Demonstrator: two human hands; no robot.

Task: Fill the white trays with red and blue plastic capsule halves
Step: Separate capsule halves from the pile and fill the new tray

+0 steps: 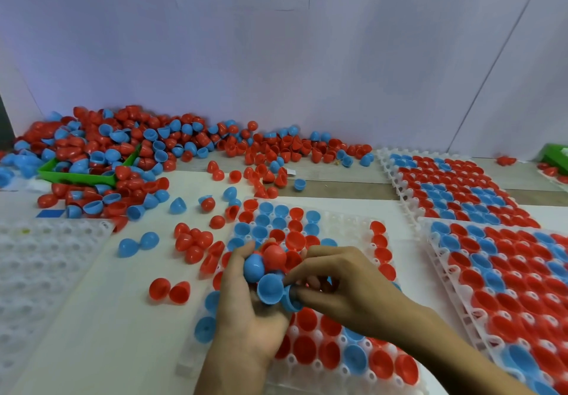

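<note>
Backdrop: pale smooth wall behind a white tabletop.
Heap: glossy red and blue plastic capsule halves, domed, hollow, piled along the wall.
Tray: white dimpled plastic tray, partly filled.
Left hand: fingers curled, cupping several halves over the tray.
Right hand: fingertips pinching a blue half.

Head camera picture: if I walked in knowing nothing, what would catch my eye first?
Probably the big heap of red and blue capsule halves piled against the back wall on the left, spilling over a green bin. Next, the two hands at the centre: the left hand cradles a bunch of halves while the right hand pinches at a blue one, above a partly filled white tray. Filled trays lie to the right.
</note>
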